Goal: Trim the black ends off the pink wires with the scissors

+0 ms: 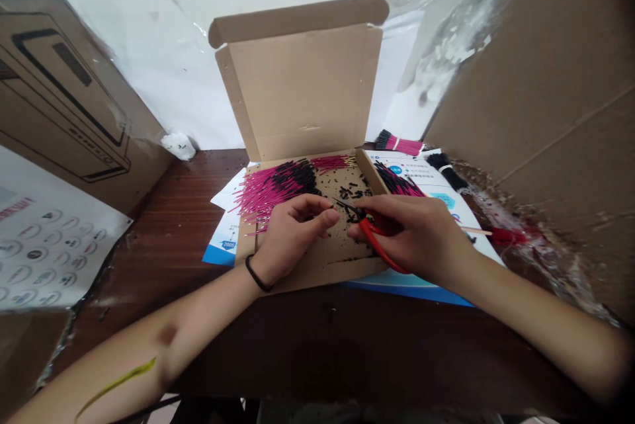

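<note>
An open cardboard box [325,258] lies on the wooden table, lid standing up behind it. Inside, at its back left, is a heap of pink and black thin wires [278,186], and small black cut bits [350,189] are strewn over its floor. My left hand [292,232], a black band on the wrist, is closed in a pinch on a thin wire over the box. My right hand [411,232] grips red-handled scissors [370,235], whose dark blades point left to the pinched wire's tip.
More pink and black wires [397,182] lie right of the box, with a tied bundle [399,143] behind and a black bundle [446,169] beside it. Printed paper sheets [225,239] lie under the box. Large cardboard boxes [64,100] stand left and right [546,100].
</note>
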A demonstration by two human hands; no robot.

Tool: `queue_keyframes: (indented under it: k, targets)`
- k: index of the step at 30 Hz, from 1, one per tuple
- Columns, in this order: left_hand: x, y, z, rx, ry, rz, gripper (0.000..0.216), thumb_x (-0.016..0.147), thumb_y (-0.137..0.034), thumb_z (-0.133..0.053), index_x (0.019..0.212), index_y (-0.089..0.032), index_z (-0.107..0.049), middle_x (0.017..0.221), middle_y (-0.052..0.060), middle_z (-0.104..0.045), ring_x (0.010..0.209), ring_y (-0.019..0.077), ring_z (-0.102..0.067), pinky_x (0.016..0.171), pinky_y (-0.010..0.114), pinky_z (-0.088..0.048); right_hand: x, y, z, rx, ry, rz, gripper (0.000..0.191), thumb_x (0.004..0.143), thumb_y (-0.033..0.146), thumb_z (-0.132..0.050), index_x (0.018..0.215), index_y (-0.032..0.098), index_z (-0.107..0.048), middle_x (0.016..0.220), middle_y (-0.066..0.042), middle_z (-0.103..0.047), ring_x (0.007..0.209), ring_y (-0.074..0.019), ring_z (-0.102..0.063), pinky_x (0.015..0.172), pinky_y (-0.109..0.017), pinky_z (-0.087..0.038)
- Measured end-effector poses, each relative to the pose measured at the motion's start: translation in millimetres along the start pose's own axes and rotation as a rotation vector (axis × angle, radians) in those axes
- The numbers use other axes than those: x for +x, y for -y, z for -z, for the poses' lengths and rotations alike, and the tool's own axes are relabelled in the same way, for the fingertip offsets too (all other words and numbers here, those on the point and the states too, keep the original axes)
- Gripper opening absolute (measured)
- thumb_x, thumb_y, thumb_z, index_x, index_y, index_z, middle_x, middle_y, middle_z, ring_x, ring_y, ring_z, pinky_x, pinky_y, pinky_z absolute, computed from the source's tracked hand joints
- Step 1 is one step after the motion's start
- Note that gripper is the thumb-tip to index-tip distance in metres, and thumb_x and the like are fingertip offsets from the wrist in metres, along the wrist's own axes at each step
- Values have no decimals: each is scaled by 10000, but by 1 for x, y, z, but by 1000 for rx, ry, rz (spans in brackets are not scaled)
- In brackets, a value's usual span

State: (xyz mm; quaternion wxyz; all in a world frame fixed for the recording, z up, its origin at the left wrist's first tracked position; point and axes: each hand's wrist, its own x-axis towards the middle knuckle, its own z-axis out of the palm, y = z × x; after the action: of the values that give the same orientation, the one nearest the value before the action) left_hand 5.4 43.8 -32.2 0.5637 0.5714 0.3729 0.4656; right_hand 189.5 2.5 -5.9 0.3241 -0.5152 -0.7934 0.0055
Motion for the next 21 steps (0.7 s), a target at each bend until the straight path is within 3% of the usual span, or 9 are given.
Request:
queue_keyframes:
  k: [21]
  targets:
    - [-2, 1, 1, 90, -41, -99, 197, 646, -307, -787, 743, -183, -668, 678, -8, -648, 598, 83, -569, 537, 190, -474, -6, -1, -7, -26, -12, 83, 266, 845, 437, -578, 945, 223, -700, 715, -35, -697, 559, -126, -602, 497, -235, -405]
